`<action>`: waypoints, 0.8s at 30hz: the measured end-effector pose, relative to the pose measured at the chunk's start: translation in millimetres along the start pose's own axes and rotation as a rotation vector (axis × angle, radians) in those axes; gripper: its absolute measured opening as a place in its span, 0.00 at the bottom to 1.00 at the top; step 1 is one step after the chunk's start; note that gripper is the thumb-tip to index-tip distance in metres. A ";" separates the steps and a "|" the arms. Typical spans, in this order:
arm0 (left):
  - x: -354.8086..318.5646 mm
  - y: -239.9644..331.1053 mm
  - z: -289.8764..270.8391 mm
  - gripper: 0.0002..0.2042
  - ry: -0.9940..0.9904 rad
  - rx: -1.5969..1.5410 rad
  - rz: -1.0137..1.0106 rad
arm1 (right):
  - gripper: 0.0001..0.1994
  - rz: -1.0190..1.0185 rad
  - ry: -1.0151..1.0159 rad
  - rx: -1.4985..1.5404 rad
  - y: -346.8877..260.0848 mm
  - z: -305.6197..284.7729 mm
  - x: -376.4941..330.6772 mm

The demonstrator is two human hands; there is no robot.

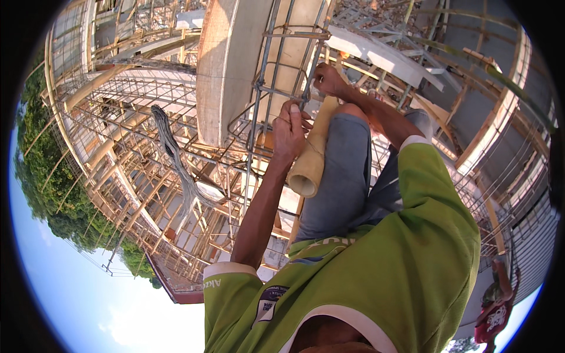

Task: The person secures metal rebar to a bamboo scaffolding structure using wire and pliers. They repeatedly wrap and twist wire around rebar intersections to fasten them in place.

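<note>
A steel rebar cage (272, 59) with square stirrups runs up the middle of the head view, beside a wooden formwork board (213, 70). At a stirrup corner my left hand (289, 130) is closed, its fingertips pinched close to the bars; whatever they hold is too small to make out. Just beyond, on the cage's right side, my right hand (331, 80) is curled into a fist against a bar, and its contents are hidden. Between my left forearm and my knee lies a thick hollow bamboo pole (312, 156), its open end toward me. A bundle of grey tie wire (174, 150) hangs at left.
Bamboo scaffolding and rebar grids (141, 176) spread below on the left. A pale beam (376, 53) and timber lengths (494, 117) cross at right. Another person in a red shirt (491, 322) is at the lower right, near corrugated sheeting (532, 235).
</note>
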State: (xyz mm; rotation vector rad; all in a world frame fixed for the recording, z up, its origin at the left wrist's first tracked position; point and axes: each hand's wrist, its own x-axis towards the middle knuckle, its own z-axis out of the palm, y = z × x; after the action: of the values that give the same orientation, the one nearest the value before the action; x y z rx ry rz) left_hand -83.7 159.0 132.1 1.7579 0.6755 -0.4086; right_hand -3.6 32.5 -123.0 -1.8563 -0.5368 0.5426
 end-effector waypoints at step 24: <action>-0.6 1.1 0.9 0.21 -0.012 -0.027 -0.023 | 0.12 0.584 -0.143 0.840 6.2 -21.9 1.9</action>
State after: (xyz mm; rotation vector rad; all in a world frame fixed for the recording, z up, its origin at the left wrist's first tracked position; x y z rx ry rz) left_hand -83.5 157.8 133.0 1.7222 0.6900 -0.4238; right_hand 11.7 15.6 -122.1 -1.1352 0.1701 1.0953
